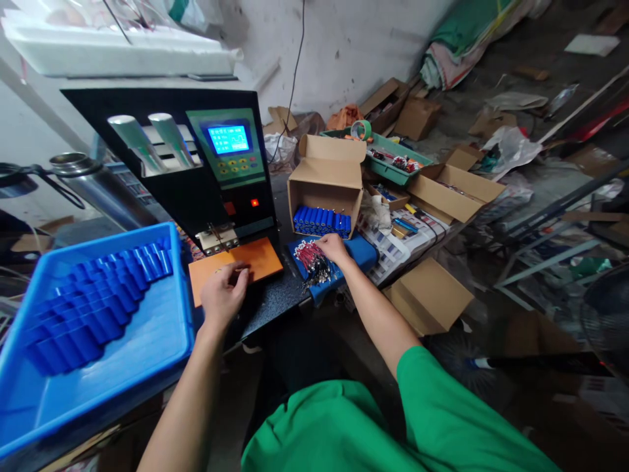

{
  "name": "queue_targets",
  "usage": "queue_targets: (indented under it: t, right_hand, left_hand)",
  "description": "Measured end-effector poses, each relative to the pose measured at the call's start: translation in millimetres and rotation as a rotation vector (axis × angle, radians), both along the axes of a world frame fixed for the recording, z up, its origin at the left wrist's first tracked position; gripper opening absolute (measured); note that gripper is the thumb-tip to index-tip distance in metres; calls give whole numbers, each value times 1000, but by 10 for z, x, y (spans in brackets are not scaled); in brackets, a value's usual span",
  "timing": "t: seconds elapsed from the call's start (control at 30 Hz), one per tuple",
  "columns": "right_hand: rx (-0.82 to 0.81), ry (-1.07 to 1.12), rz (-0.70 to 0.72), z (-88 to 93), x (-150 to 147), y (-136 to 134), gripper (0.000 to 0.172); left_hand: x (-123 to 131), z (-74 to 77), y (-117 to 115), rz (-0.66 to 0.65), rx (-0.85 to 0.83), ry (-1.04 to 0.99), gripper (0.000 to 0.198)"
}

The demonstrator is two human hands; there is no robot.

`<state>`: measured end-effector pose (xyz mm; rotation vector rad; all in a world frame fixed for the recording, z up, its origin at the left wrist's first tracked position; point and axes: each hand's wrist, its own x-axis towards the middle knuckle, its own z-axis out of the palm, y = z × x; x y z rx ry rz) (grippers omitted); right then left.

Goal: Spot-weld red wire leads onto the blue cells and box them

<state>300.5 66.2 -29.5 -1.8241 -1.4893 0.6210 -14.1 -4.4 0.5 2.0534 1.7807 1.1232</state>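
Observation:
My left hand (pixel 223 292) rests on the front edge of the orange plate (pixel 255 259) under the spot welder's electrodes (pixel 216 237), its fingers curled together; whether it holds anything is hidden. My right hand (pixel 333 248) reaches over a bundle of red wired parts (pixel 314 262) lying on a blue pad (pixel 361 252), fingertips pinched at the bundle. Just beyond it an open cardboard box (pixel 327 180) holds a row of blue cylindrical cells (pixel 322 221).
A blue plastic tray (pixel 167 328) with several blue cells lies at the left. The black welder with a lit screen (pixel 228 139) stands behind the plate. Cardboard boxes (pixel 432 298), a green tray (pixel 393 167) and papers crowd the right side.

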Motion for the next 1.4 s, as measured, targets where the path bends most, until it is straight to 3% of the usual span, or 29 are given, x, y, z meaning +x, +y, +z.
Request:
queue_targets:
  t: [0.17, 0.43, 0.63, 0.8, 1.0, 1.17, 1.4]
  right_hand:
    - [-94, -75, 53, 75, -21, 34, 46]
    - [1, 120, 31, -40, 11, 3, 32]
    - [61, 128, -18, -112, 17, 99, 19]
    - [59, 126, 39, -179, -15, 193, 16]
    - [77, 245, 9, -206, -19, 179, 10]
    - [98, 496, -52, -69, 5, 61, 9]
    - [273, 715, -54, 334, 55, -43, 17]
  left_hand:
    - [3, 11, -9, 11, -14, 11, 32]
    - [17, 13, -11, 22, -9, 23, 35]
    - [25, 23, -17, 24, 6, 18, 33]
    - [20, 24, -21, 22, -6, 25, 31]
    - [36, 33, -22, 38, -2, 34, 32]
    - [41, 35, -28, 33, -16, 23, 32]
    - [39, 35, -27, 31, -7, 19, 33]
